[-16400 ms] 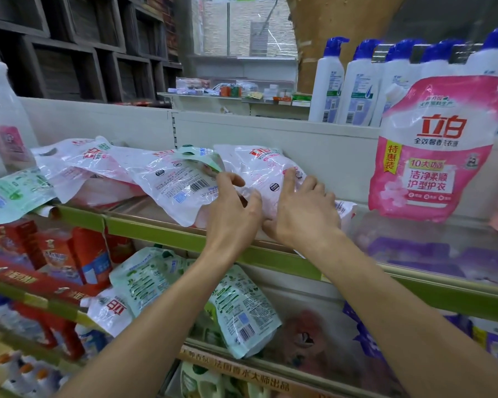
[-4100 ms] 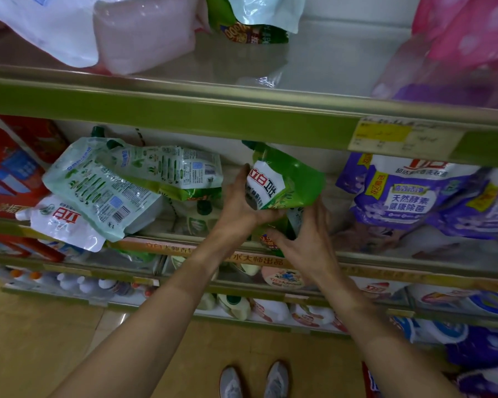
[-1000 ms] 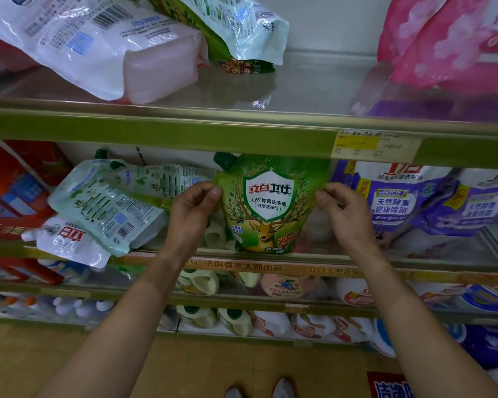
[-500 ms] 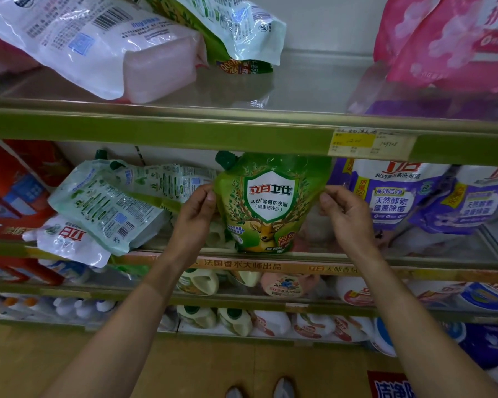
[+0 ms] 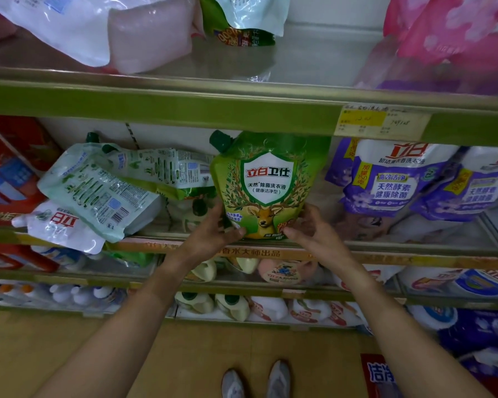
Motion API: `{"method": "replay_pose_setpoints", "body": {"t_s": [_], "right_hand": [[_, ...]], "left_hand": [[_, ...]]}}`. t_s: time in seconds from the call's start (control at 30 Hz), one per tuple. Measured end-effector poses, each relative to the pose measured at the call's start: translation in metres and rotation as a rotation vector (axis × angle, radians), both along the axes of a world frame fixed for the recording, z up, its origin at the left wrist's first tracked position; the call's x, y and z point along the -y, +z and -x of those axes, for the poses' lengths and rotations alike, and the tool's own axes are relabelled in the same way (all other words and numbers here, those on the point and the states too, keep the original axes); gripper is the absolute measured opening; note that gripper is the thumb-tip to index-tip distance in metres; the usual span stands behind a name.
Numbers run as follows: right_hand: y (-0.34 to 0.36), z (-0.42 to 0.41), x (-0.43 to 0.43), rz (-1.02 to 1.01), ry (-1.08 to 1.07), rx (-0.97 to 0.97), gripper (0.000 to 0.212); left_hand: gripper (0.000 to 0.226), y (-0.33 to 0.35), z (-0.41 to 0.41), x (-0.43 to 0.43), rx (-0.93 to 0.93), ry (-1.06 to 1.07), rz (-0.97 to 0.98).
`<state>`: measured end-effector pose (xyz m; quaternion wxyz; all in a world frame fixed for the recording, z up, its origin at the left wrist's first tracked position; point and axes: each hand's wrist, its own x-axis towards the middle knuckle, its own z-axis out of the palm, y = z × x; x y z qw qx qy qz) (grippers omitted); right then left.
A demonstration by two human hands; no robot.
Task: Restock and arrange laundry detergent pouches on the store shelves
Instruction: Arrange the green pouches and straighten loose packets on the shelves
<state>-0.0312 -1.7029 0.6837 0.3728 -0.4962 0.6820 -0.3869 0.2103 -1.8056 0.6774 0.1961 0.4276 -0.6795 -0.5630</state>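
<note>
The shelving unit fills the view, its green-edged upper shelf (image 5: 156, 103) running across above both hands, with a yellow and white price label (image 5: 381, 122) on its front edge up and to the right of the right hand. On that upper shelf, well above the left hand, lies a large white and pink pouch (image 5: 98, 27) on its side, and a pink pouch (image 5: 454, 33) sits far up to the right. Below, on the middle shelf (image 5: 414, 248), purple and white pouches (image 5: 391, 179) stand just to the right of the right hand, while pale green pouches (image 5: 98, 191) lie tipped over with their printed backs showing, off to the left of the left hand; a white pouch (image 5: 61, 228) lies under them, overhanging the shelf edge. Between the two groups stands the green detergent pouch (image 5: 266, 185) — upright, front label facing out, dark green cap at its top left corner, its base on the middle shelf. The left hand (image 5: 213, 234) grips its lower left corner, thumb across the front and fingers behind; the right hand (image 5: 314, 228) holds the lower right corner the same way — both closed on the pouch's bottom edge. Beneath the hands, lower shelves carry cream-coloured bottles (image 5: 230, 305). Far below, between the forearms, a pair of grey shoes (image 5: 256, 380) stands on the tan floor.
</note>
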Motion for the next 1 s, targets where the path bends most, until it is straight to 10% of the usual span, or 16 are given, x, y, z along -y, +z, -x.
{"method": "replay_pose_setpoints", "body": {"t_s": [1.0], "right_hand": [[-0.023, -0.003, 0.007, -0.072, -0.015, -0.238, 0.082]], "left_hand": [[0.07, -0.022, 0.012, -0.01, 0.135, 0.129, 0.078]]}}
